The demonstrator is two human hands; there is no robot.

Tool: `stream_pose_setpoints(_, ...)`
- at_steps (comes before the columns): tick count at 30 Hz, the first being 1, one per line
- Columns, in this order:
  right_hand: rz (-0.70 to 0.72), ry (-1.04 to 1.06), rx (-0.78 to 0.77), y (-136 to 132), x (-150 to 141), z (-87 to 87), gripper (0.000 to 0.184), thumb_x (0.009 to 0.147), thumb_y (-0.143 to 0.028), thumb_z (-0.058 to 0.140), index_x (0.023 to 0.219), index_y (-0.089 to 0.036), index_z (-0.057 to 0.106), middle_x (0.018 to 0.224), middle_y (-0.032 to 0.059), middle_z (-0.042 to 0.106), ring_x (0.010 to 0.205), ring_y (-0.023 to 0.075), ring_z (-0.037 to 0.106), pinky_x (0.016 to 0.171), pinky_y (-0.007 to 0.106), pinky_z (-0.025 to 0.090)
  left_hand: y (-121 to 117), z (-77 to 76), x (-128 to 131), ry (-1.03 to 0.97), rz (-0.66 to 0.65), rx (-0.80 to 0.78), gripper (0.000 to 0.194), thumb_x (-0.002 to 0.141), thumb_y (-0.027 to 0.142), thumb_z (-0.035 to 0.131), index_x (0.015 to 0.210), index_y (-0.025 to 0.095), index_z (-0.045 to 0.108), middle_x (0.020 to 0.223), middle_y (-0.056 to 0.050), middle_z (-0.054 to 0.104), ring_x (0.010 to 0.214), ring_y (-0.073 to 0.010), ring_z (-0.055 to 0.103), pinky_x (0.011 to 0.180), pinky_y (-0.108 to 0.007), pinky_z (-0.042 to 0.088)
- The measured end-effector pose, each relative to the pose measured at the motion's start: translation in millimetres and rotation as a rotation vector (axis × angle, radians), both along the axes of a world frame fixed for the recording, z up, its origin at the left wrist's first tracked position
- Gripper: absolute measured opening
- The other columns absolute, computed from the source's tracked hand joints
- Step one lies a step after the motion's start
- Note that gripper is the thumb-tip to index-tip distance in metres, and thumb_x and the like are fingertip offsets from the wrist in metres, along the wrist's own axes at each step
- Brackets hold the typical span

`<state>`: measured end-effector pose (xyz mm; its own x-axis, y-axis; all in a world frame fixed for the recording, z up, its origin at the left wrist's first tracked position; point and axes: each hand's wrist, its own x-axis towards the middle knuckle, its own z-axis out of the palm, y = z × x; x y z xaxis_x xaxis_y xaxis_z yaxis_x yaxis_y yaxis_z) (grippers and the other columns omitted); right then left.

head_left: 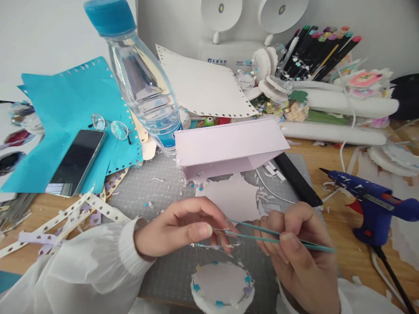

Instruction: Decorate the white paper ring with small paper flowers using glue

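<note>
Teal tweezers (281, 241) pinched in right hand (301, 257); tips met by left hand (183, 226) fingers, pinched together; round foam disc (222, 288) at 6 o'clock.

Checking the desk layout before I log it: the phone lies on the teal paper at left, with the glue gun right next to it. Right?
Not quite. The head view shows the phone on the teal paper at left, but what lies beside it is the glasses. The glue gun lies on the far right of the desk.

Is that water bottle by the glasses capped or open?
Capped. The water bottle stands with its blue cap seated on the neck; its body looks clear, so the fill level cannot be told.
</note>
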<state>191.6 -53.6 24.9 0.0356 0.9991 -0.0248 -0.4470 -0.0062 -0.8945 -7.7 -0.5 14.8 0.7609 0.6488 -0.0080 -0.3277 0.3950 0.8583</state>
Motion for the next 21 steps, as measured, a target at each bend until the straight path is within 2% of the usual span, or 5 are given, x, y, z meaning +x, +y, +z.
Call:
stream_pose_setpoints(10, 0.000, 0.009, 0.005, -0.3, 1.5, 0.1, 0.018, 0.089, -0.026, 0.057, 0.078, -0.024, 0.045, 0.058, -0.0058, 0.036, 0.053, 0.0098, 0.038, 0.050, 0.024, 0.034, 0.8, 2.7, -0.1, 0.036, -0.010, 0.003, 0.023, 0.092, 0.036, 0.054, 0.101, 0.015, 0.060, 0.106, -0.016, 0.067, 0.086, -0.0223, 0.069, 0.071, -0.034, 0.053)
stream_pose_setpoints(21, -0.003, 0.023, -0.027, 1.9, -1.4, 2.1, 0.019, 0.090, -0.029, 0.055, 0.075, -0.025, 0.044, 0.050, -0.0083, 0.030, 0.042, 0.0073, 0.025, 0.043, 0.021, 0.029, 2.7, 0.6, -3.0, 0.110, 0.008, 0.122, 0.027, 0.092, 0.038, 0.051, 0.098, 0.015, 0.063, 0.090, -0.013, 0.066, 0.083, -0.0198, 0.064, 0.069, -0.032, 0.051)
